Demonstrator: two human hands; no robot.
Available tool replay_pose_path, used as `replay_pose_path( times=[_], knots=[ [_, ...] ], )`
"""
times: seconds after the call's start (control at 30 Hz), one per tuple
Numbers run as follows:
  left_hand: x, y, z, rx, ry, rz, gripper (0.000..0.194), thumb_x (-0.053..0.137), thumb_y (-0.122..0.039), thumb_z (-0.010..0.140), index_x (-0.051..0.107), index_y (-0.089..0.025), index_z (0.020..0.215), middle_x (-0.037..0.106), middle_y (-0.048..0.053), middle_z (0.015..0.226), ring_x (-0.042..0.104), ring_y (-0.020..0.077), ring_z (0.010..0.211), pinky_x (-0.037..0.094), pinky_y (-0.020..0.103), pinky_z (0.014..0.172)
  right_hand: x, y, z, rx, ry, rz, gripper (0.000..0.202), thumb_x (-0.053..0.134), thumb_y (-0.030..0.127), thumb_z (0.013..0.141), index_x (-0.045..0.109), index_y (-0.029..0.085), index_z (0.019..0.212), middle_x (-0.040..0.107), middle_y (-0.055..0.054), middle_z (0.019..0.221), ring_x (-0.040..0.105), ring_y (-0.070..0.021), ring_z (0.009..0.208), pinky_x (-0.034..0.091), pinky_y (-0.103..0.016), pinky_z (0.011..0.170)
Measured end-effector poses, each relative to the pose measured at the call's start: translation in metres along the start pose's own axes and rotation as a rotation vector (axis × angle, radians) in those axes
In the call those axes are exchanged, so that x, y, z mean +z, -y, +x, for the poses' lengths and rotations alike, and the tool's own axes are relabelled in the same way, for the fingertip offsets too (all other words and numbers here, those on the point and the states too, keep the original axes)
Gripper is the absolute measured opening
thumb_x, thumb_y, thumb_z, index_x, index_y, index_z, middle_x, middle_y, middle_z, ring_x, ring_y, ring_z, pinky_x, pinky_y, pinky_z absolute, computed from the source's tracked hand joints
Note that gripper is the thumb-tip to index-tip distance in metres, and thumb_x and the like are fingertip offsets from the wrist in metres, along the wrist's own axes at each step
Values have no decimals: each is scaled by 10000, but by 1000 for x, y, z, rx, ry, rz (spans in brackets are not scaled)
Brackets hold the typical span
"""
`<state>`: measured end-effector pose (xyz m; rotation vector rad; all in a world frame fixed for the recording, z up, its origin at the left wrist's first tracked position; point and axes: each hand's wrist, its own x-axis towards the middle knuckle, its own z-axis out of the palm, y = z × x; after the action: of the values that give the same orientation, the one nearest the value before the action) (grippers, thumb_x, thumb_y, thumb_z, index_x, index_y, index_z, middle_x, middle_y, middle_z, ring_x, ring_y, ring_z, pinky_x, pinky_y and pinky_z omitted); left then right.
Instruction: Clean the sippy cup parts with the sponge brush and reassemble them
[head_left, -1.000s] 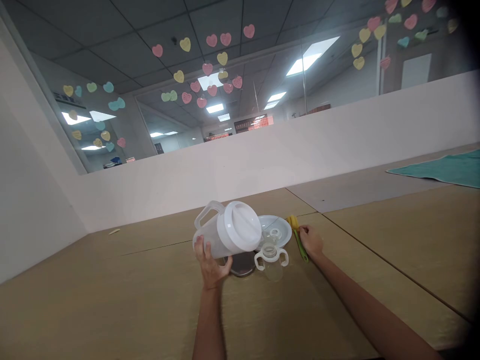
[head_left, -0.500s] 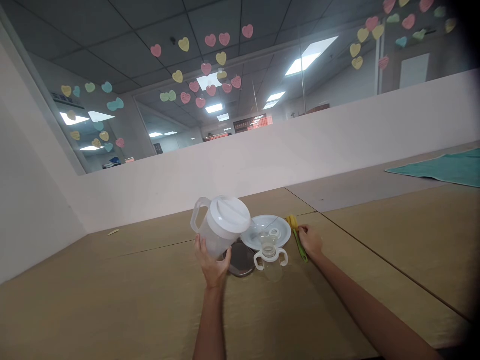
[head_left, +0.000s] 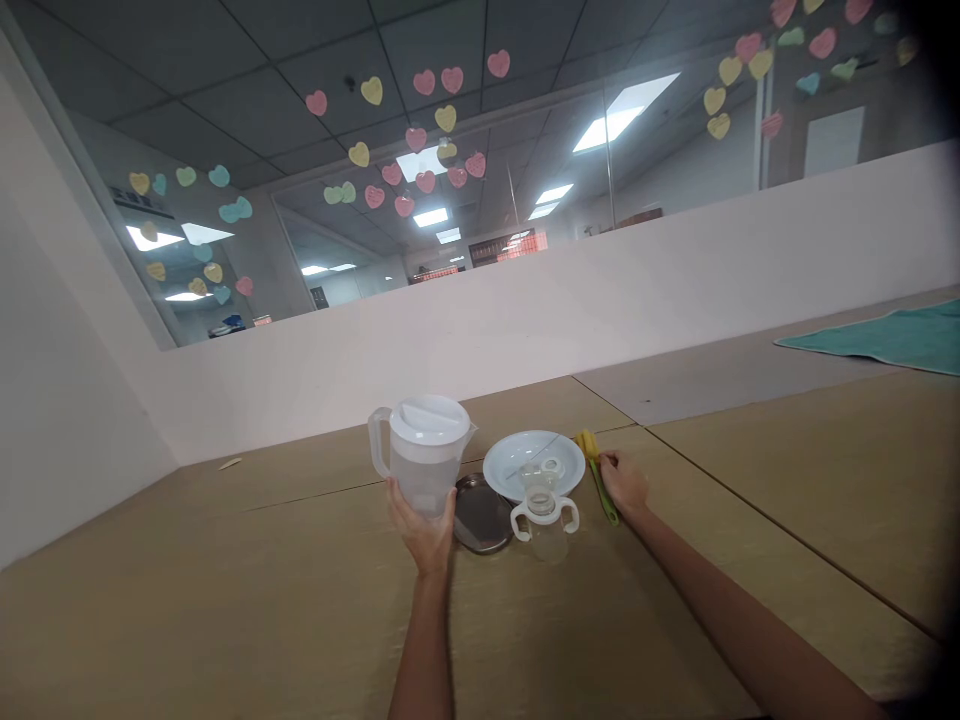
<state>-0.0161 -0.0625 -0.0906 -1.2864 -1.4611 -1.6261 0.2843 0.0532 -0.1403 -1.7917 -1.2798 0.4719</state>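
My left hand [head_left: 424, 535] is wrapped around the lower body of a translucent white plastic pitcher [head_left: 426, 480]. The pitcher stands nearly upright, lid on, its handle to the left and its spout to the right. With fingertips closed at its neck, my right hand [head_left: 626, 482] grips a bottle brush [head_left: 606, 497] that has a yellow sponge head and a green handle. Between the hands stands a clear baby bottle [head_left: 550, 540] with two white handles and an uncovered mouth. Behind it, a white plate [head_left: 499, 455] bears small clear and white bottle parts [head_left: 553, 467].
A dark round metal tray [head_left: 484, 520] lies between pitcher and bottle. At the far right a teal cloth [head_left: 892, 335] is spread on the table [head_left: 225, 600]. A small pale scrap [head_left: 230, 463] lies far left. A low white wall [head_left: 525, 320] with glass above bounds the back.
The pitcher has gone from tilted rightward over the metal tray to nearly upright, moving slightly left with my left hand. My right hand and the brush look unmoved.
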Motion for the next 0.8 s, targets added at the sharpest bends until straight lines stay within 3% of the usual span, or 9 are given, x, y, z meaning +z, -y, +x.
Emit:
replay_pose_path(
  times=[0.23, 0.47, 0.8],
  knots=[
    [2, 4, -1, -112, 6, 7, 947, 708, -462, 639, 191, -175, 1379, 333, 170, 1384, 332, 347, 1268, 308, 510, 1068, 1, -1, 1, -5, 5, -1, 345, 363, 315, 848, 625, 181, 1027, 655, -62, 1042, 582, -222, 972, 382, -297, 783],
    [2, 5, -2, -142, -18, -4, 949, 713, -452, 640, 193, -169, 1381, 333, 201, 1382, 321, 366, 1273, 295, 529, 1060, 0, -1, 0, 1, 8, -3, 335, 367, 312, 848, 627, 195, 1025, 657, -58, 1031, 585, -209, 963, 387, -288, 786],
    [2, 7, -2, -276, -11, 113, 991, 673, -503, 656, 125, -125, 1389, 298, 235, 1391, 299, 368, 1288, 307, 517, 1050, -1, 1, -1, -3, 10, 0, 333, 369, 307, 843, 623, 187, 1022, 657, -62, 1034, 583, -223, 961, 378, -310, 799]
  ],
)
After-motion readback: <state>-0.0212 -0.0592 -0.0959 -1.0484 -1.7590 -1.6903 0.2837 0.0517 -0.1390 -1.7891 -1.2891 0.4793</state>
